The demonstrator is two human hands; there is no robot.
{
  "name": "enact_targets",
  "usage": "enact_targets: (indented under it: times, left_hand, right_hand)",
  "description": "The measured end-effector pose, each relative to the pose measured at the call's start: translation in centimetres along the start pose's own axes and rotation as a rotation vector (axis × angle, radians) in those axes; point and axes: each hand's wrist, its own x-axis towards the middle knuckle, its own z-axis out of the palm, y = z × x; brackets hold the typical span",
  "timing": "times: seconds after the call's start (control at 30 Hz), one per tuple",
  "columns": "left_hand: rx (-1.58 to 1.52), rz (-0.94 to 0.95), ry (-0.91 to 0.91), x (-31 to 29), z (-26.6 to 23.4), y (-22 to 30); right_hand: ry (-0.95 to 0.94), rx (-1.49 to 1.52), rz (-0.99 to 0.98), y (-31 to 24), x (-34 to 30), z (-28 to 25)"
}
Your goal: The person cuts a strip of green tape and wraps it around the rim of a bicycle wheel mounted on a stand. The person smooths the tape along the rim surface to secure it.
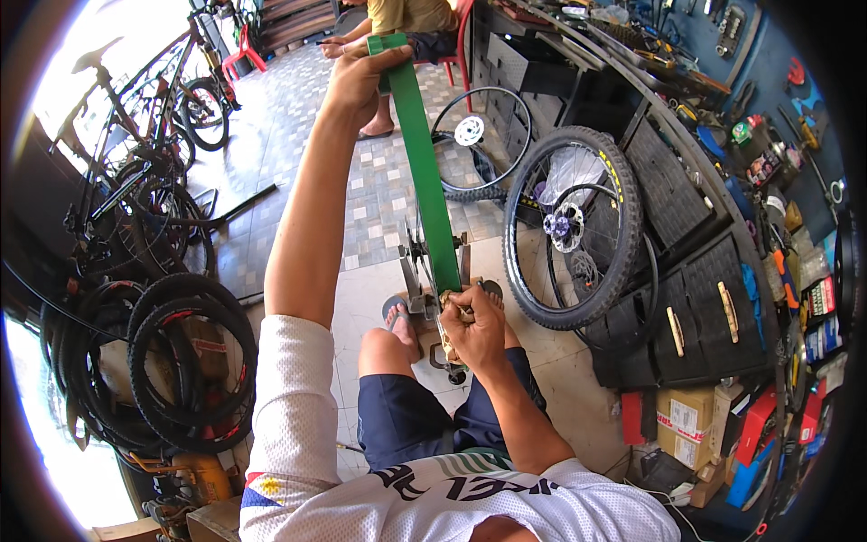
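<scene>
A wide green strip, which looks like tape, runs straight between my two hands. My left hand, at the end of the outstretched arm, is closed around its far end, where the green folds or curls over like a roll. My right hand is closed at the near end, fingers bent by a crumpled, gold-coloured bit; exactly what they pinch is partly hidden. Beneath the strip, between my feet, stands a metal stand with upright arms. The strip and right hand cover much of it.
A knobby-tyred wheel leans against black drawers on the right; a bare rim is farther back. Tyres hang or lie at left, near parked bicycles. Another person sits ahead. Tools and boxes fill the right side.
</scene>
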Motion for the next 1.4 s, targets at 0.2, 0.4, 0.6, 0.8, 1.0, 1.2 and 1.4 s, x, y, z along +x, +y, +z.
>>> enact_targets:
  times: [0.2,0.4,0.6,0.8,1.0,1.2,1.4]
  left_hand:
    - [-0.102,-0.006,0.002,0.6,1.1,1.9]
    - [0.250,0.322,0.017,1.8,-0.3,0.4]
    - [0.366,0.415,0.003,2.4,-1.5,-0.4]
    - [0.522,0.332,0.110,2.4,-1.8,-1.4]
    - [0.674,0.379,0.115,2.8,-1.6,-2.2]
    - [0.675,0.404,0.125,3.5,-2.5,-3.8]
    - [0.642,0.384,0.152,3.8,-3.2,-5.7]
  right_hand:
    - [-0.010,0.002,0.003,-0.1,-0.8,-0.2]
    - [-0.004,0.008,-0.041,0.5,-1.3,-0.2]
    - [-0.011,0.041,0.017,0.9,-1.6,0.1]
    - [-0.024,0.044,0.028,1.2,-1.8,0.0]
    - [-0.039,0.080,0.063,1.2,-2.0,0.0]
    - [-0.051,0.055,0.064,1.5,-2.1,0.0]
    - [-0.049,-0.008,0.014,1.0,-1.7,-0.3]
